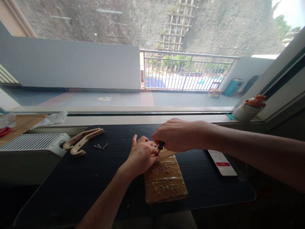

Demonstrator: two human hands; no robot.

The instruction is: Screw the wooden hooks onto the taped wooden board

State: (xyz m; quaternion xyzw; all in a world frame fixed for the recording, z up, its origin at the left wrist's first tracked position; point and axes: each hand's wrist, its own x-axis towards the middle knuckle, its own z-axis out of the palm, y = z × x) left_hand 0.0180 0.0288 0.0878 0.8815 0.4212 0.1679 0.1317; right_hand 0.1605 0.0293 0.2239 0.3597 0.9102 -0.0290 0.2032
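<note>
A board wrapped in clear brown tape (166, 181), pitted with several holes, lies on the dark table. Across its far end rests a pale wooden piece (168, 155), mostly covered by my hands; it resembles the loose wooden hooks. My left hand (143, 154) grips this piece, its thumb and fingers close around the screwdriver's tip. From above, my right hand (177, 135) is closed around the handle of a screwdriver (161, 145), whose shaft points down at the wood. Whether a screw sits under the tip is hidden by my fingers.
Two wooden hooks (83, 140) and several screws (101, 146) lie on the table's left. A phone (222, 163) showing a timer is at the right, under my forearm. Beyond are a white radiator (35, 143), the window sill (114, 120) and a pot (247, 111).
</note>
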